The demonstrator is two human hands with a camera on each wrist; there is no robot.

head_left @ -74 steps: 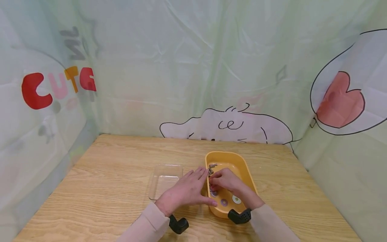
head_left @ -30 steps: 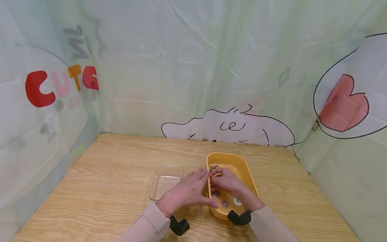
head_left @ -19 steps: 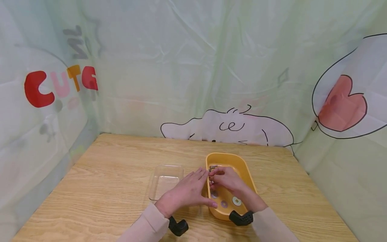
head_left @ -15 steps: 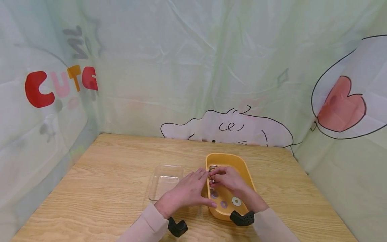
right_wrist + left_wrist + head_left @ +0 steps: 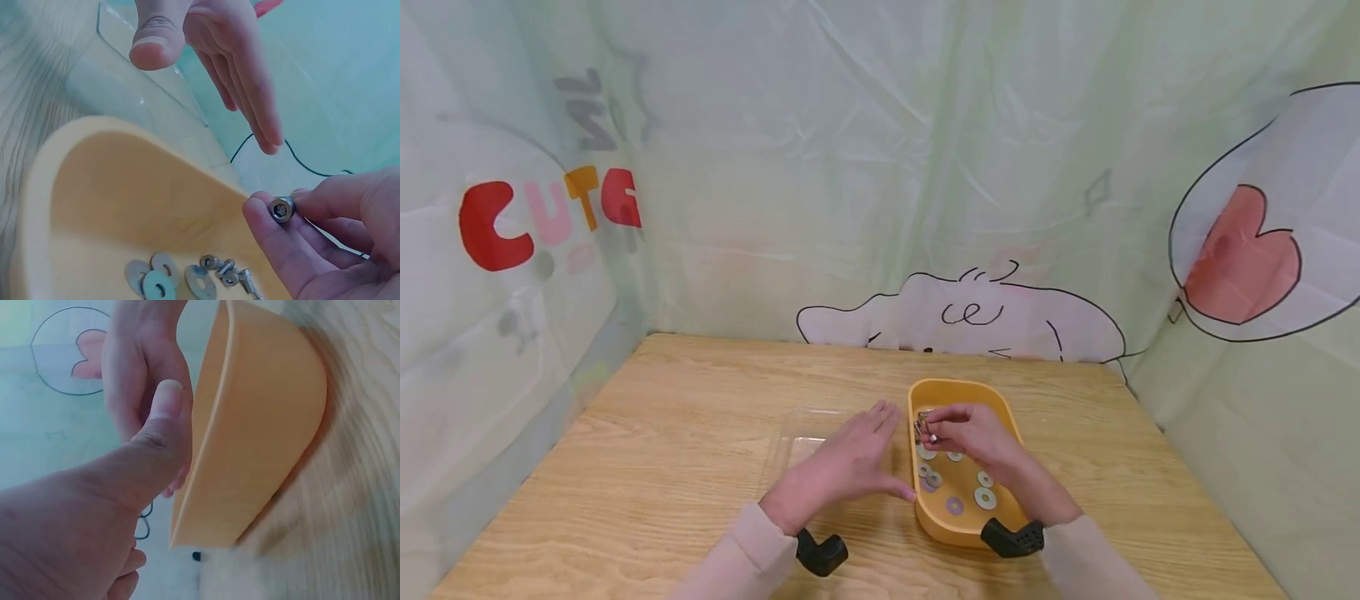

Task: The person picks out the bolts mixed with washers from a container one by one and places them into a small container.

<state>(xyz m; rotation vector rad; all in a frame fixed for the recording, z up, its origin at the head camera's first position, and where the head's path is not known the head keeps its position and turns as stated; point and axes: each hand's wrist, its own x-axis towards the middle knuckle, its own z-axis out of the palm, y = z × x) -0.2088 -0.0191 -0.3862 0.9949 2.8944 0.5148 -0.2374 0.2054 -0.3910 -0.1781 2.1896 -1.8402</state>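
My right hand pinches a hex socket screw between thumb and fingers above the yellow tray. The screw's round head faces the right wrist camera. Under that hand, several loose screws lie by the tray's left wall. Flat washers are spread over the tray floor, some overlapping. My left hand, its fingers straight and thumb apart, holds nothing. It hovers beside the tray's left rim, partly over a clear plastic box and hiding much of it.
The tray and the box stand side by side on a wooden table. A printed curtain hangs around the table's back and sides. Black wrist mounts stick out below both hands.
My right hand has risen off the tray floor with a screw in its fingers, uncovering several washers. My left hand has come away from the tray's rim, moving left.
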